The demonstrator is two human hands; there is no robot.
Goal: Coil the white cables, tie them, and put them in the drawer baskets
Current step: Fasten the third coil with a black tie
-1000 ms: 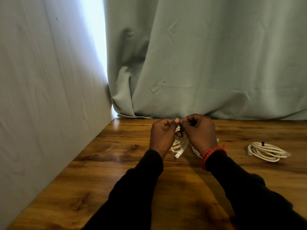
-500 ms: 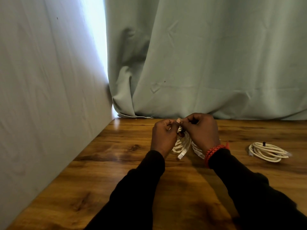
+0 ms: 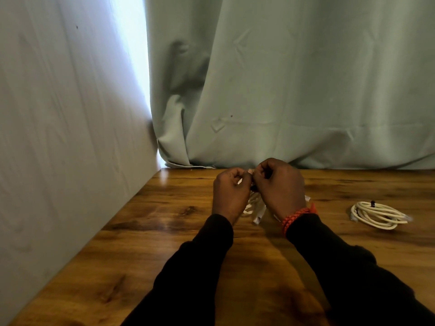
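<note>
a pale sheet [image 3: 58, 137] hangs along the left edge of the brown wooden table [image 3: 164, 231], with a strip of daylight [image 3: 131, 55] at the far left corner. a grey-green curtain [image 3: 306, 78] drapes the far edge. near the middle of the far edge, the left hand [image 3: 231, 192] and right hand [image 3: 280, 187] meet, fingers curled, pinching what seems a dark tie on the white cable [image 3: 255, 208] bundled between them. a tied cable coil [image 3: 379, 215] lies toward the right edge.
</note>
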